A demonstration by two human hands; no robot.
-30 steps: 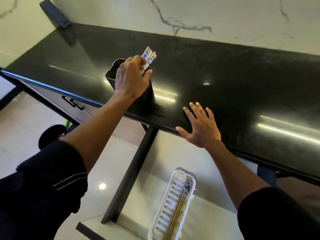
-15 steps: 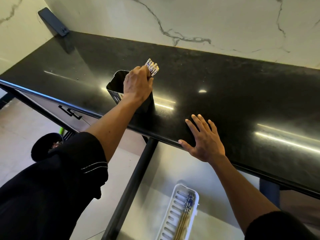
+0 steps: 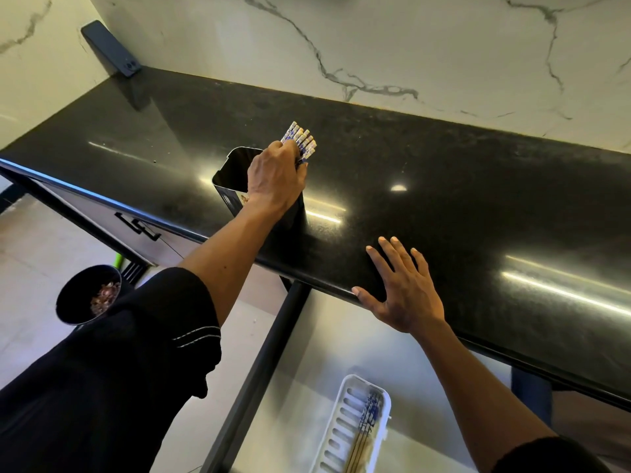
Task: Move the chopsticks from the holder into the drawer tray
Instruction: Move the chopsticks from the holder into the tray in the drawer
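One left hand (image 3: 276,179) clenched around chopsticks (image 3: 300,141); right hand (image 3: 403,295) flat, released.

Your left arm reaches forward and up, elbow nearly straight, the dark short sleeve (image 3: 136,336) bunched at the upper arm. Your left hand (image 3: 276,180) is curled into a closed grip, knuckles toward you, fingers (image 3: 290,155) pinched together at the far side. Your right arm stretches forward too; your right hand (image 3: 404,295) lies flat, palm down, fingers spread, thumb splayed left.
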